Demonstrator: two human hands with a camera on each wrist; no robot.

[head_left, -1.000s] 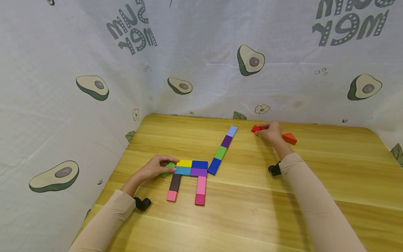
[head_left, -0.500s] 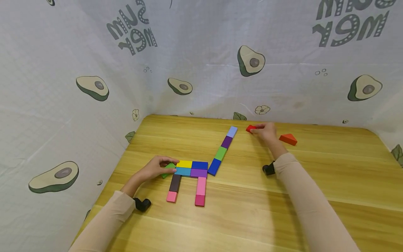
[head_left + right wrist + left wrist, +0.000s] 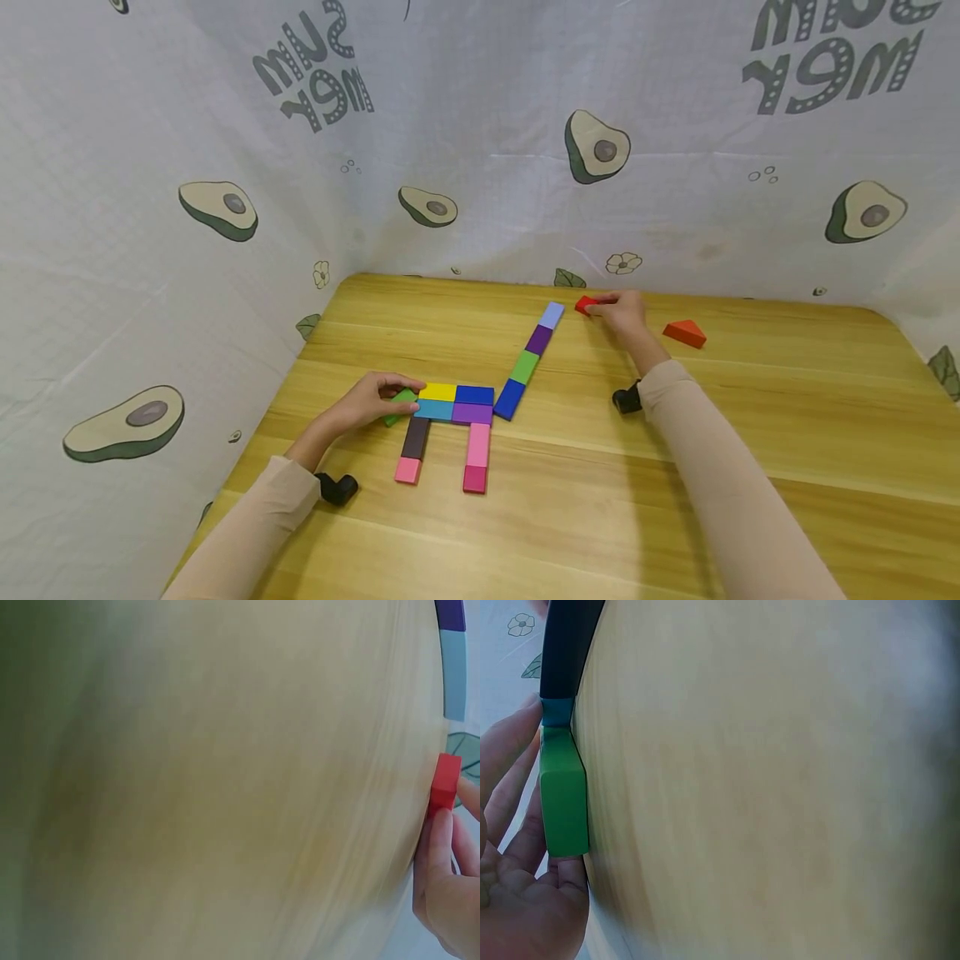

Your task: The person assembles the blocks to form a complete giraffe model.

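Observation:
My left hand (image 3: 369, 400) is curled round a green block (image 3: 564, 795), its thumb and fingertips reaching the ends of the yellow block (image 3: 437, 392) and light blue block (image 3: 435, 410). Part of the green block is hidden under those fingers in the head view. Toward the back of the table, my right hand (image 3: 624, 315) pinches a small red block (image 3: 445, 780) between thumb and fingers. A short gap separates it from the pale blue block (image 3: 551, 315), which tops a slanted row of purple (image 3: 538, 339), green (image 3: 524, 367) and dark blue (image 3: 509, 399) blocks.
A blue block (image 3: 475, 395) and a violet block (image 3: 472, 413) adjoin the yellow and light blue ones. Below them run two legs: dark brown (image 3: 416, 437) with pink (image 3: 408, 471), and pink (image 3: 478, 445) with crimson (image 3: 475, 479). An orange-red triangular block (image 3: 686, 333) lies right. A printed curtain (image 3: 487, 108) hangs behind.
My right hand has slid left with the red block, closer to the pale blue block and away from the triangular one. The left hand stays put.

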